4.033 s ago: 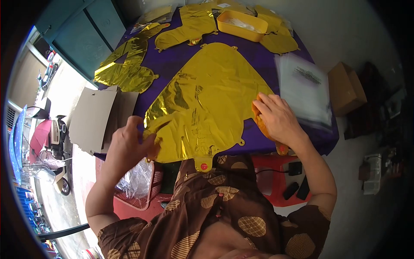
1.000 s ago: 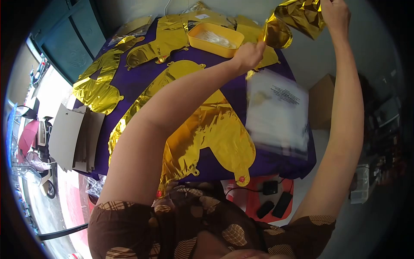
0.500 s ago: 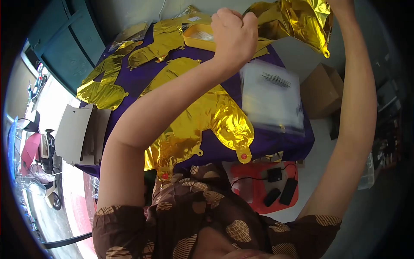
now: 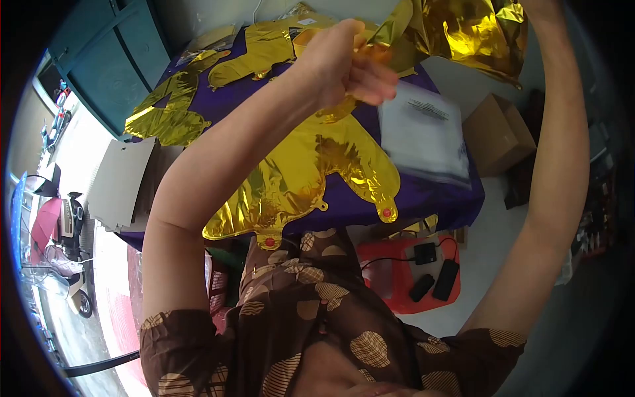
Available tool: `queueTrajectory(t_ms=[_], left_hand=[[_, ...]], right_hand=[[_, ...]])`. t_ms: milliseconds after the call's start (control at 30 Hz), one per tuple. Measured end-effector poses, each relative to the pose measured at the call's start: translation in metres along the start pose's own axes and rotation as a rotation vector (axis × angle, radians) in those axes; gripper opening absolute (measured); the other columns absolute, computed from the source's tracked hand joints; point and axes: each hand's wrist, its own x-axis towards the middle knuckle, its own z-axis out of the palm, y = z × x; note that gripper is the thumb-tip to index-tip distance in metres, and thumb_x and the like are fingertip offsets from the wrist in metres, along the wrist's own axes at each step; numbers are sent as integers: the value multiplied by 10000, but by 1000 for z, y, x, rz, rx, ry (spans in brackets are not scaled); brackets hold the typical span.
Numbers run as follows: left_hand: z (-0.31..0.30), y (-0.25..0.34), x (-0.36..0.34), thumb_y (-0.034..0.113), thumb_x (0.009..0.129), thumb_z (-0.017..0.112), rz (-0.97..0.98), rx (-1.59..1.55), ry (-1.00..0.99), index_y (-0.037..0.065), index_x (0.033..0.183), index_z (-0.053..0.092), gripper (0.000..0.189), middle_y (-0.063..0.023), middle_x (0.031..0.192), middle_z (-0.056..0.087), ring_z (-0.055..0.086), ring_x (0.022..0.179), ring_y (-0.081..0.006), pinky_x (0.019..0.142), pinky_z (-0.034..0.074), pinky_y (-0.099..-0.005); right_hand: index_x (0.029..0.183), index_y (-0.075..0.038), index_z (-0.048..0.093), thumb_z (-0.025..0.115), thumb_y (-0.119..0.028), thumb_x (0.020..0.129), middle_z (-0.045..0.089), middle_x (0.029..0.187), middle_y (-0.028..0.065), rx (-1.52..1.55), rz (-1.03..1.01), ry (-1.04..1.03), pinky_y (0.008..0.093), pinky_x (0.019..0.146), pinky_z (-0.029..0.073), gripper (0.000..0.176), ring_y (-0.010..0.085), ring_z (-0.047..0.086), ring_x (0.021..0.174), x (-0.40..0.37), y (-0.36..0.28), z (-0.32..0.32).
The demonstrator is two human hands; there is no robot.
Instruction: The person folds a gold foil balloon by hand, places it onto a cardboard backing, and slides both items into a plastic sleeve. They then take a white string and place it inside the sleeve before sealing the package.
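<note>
My left hand (image 4: pixel 350 73) is over the far part of the table, blurred, with its fingers stretched out and apart. Just beyond it hangs a shiny gold foil balloon (image 4: pixel 463 36), uninflated and raised, partly outside the top edge. My right hand (image 4: pixel 542 8) is at the upper right, mostly cut off, gripping this balloon's side. Below my left forearm, a large flat gold foil balloon (image 4: pixel 291 178) lies on the purple tablecloth (image 4: pixel 344 215), its tabs with red dots over the near edge. Partly hidden behind my left hand is a yellow tray (image 4: pixel 303 41).
More flat gold balloons (image 4: pixel 165 119) lie at the table's left and back. A stack of clear plastic bags (image 4: pixel 423 132) sits on the right, beside an open cardboard box (image 4: pixel 499 135). Grey card sheets (image 4: pixel 122 182) stand at the left edge. A red stool (image 4: pixel 397 291) holds black devices.
My left hand has gone from a closed fist to outstretched fingers, letting go of the raised balloon and dropping slightly. My right hand and the balloon have shifted a little to the right.
</note>
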Motion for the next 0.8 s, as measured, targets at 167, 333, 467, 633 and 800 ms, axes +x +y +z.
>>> queueTrajectory(t_ms=[167,333,467,633,800], left_hand=[[-19,23,44,456,1029,405,-22,-204,88,-71,1450,387,675,-254,1353,550,599,1151,-442,949,535,-481],[-41,65,39,400,1027,368,110,-126,28,-94,1426,361,634,-230,1258,524,588,1044,-363,869,523,-469],[-119,69,92,188,993,518,45,-60,-381,-66,1378,472,462,-156,968,617,601,773,-221,677,524,-351],[-145,26,31,178,921,625,88,482,-24,-86,1465,372,656,-117,768,634,598,563,-174,484,470,-293],[-174,-23,6,34,833,667,-114,674,38,-87,1539,217,845,-36,589,553,499,428,-91,384,349,-247]], right_hand=[[880,-9,677,627,-137,976,611,694,-25,-165,-383,127,261,570,434,167,48,531,629,-39,-37,10],[918,-23,680,629,-111,983,606,742,-42,80,-440,244,233,597,438,121,30,530,674,-60,-55,18],[910,1,675,685,-109,854,683,803,120,-631,-609,-86,328,600,522,124,249,669,707,-123,-33,-10],[998,30,650,644,-33,794,672,891,118,310,-543,-350,301,559,463,214,229,623,679,-176,-119,23],[864,-10,616,664,-82,724,457,652,0,420,-600,-293,277,496,377,165,143,472,532,-233,-149,85]])
